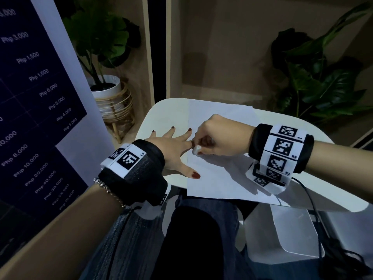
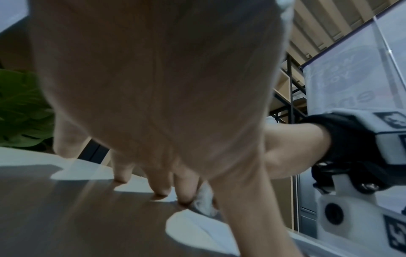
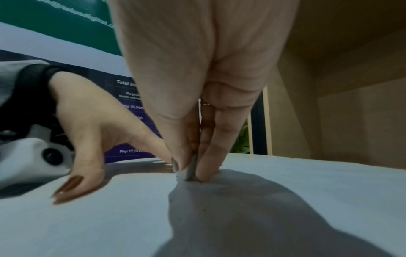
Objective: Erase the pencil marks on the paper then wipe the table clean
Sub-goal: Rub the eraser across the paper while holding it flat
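Observation:
A white sheet of paper lies on the small white table. My right hand pinches a small white eraser between thumb and fingers and presses its end onto the paper near the sheet's left edge. In the right wrist view the eraser stands on end on the paper. My left hand lies flat with fingers spread across the paper's left edge, thumb on the sheet. In the left wrist view the eraser shows beyond the fingertips. I can make out no pencil marks.
A dark price banner stands close on the left. A potted plant in a white pot sits behind it, and more foliage at the right. A black cable trails off the table's right front. My lap is under the near edge.

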A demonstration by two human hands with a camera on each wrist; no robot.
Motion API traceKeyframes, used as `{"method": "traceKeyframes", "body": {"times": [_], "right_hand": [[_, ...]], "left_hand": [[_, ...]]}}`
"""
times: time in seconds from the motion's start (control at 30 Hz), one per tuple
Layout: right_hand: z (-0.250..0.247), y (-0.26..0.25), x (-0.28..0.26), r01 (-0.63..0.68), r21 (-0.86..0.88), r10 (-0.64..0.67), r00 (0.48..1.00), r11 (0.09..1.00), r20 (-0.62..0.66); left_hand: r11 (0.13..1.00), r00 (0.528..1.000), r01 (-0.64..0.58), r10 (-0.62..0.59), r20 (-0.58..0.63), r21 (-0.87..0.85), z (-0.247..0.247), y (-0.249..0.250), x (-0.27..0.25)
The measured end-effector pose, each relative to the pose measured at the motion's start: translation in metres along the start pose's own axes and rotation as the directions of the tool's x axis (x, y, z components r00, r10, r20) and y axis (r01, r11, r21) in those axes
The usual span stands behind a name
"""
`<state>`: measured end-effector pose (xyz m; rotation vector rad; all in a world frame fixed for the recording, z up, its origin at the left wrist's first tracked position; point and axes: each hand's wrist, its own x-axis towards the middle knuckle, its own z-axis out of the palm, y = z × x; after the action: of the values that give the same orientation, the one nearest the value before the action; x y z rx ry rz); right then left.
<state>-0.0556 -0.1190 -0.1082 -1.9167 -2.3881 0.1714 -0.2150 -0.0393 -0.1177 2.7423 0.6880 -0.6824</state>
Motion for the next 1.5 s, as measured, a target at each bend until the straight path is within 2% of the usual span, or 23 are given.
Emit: {"method": "traceKeyframes", "body": {"times": [0.1, 0.2, 0.43, 0.5, 0.6, 0.7, 0.8, 0.93, 1.07, 1.2, 1.3, 1.5], "right_hand": [[0.001, -0.007, -0.01, 0.086, 0.108, -0.093, 0.994, 0.99, 0.061], [-0.004, -0.008, -0.015, 0.072, 0.165, -0.097, 0.984, 0.984, 0.15], [-0.006, 0.0, 0.009, -0.074, -0.008, 0.074, 0.997, 0.997, -0.007], [-0.003, -0.004, 0.003, -0.042, 0.021, 0.042, 0.999, 0.999, 0.001], [-0.003, -0.014, -0.013, 0.061, 0.13, -0.073, 0.993, 0.99, 0.094], [-0.007, -0.019, -0.024, 0.059, 0.189, -0.092, 0.981, 0.98, 0.17], [-0.006, -0.012, -0.018, 0.001, 0.115, -0.015, 0.993, 0.993, 0.121], [-0.007, 0.005, -0.003, -0.186, -0.085, 0.185, 0.983, 0.979, -0.02], [-0.013, 0.016, 0.0, -0.265, -0.11, 0.263, 0.964, 0.958, -0.028], [-0.013, 0.018, 0.004, -0.26, -0.078, 0.257, 0.965, 0.963, -0.043], [-0.014, 0.013, 0.008, -0.193, -0.036, 0.19, 0.979, 0.98, -0.078], [-0.007, -0.001, 0.014, -0.092, -0.016, 0.092, 0.996, 0.996, 0.008]], "left_hand": [[1.0, 1.0, 0.017, -0.017, 0.011, 0.003, 0.001, 0.0, 0.0], [1.0, 1.0, 0.023, -0.023, 0.011, 0.017, 0.001, 0.001, 0.0], [0.999, 1.0, 0.022, -0.022, 0.004, 0.024, 0.001, 0.0, 0.0], [0.999, 0.999, 0.03, -0.031, 0.015, 0.031, 0.0, 0.0, 0.0], [0.998, 0.999, 0.044, -0.045, 0.022, 0.035, 0.0, 0.002, -0.001], [0.998, 0.999, 0.042, -0.044, 0.028, 0.04, 0.0, 0.002, -0.003], [0.998, 0.999, 0.041, -0.042, 0.028, 0.042, 0.0, 0.003, -0.005], [0.999, 0.999, 0.039, -0.039, 0.013, 0.034, 0.002, 0.002, -0.005], [0.999, 0.999, 0.04, -0.04, 0.02, 0.017, 0.004, 0.002, -0.004], [0.999, 0.999, 0.042, -0.043, 0.018, 0.011, 0.006, -0.001, 0.001], [0.999, 0.999, 0.05, -0.05, 0.008, 0.011, 0.006, -0.002, 0.003], [0.999, 0.999, 0.046, -0.046, 0.003, -0.019, 0.007, -0.003, 0.004]]}}
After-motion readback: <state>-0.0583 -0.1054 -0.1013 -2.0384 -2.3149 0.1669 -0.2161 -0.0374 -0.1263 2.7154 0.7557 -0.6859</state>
